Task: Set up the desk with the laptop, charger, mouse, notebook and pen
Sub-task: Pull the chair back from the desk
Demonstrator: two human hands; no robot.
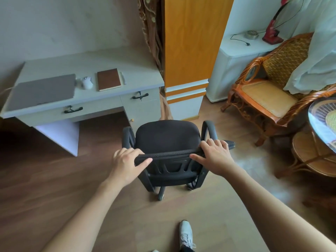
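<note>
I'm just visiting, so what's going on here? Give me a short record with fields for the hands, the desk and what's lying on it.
left hand: gripping top of black office chair's backrest
right hand: gripping the same backrest
pale grey desk: ahead, to the left of the chair
on desk, left to right: closed grey laptop, white mouse, brown notebook, pale pen
charger: not clearly visible

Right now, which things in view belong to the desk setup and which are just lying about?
Belong to the job:
- closed laptop on the desk
- white mouse
- brown notebook
- pen beside the notebook, too small to be sure
- black office chair, backrest gripped by the left hand and right hand

Just lying about:
- rattan armchair
- red lamp
- glass-topped table
</note>
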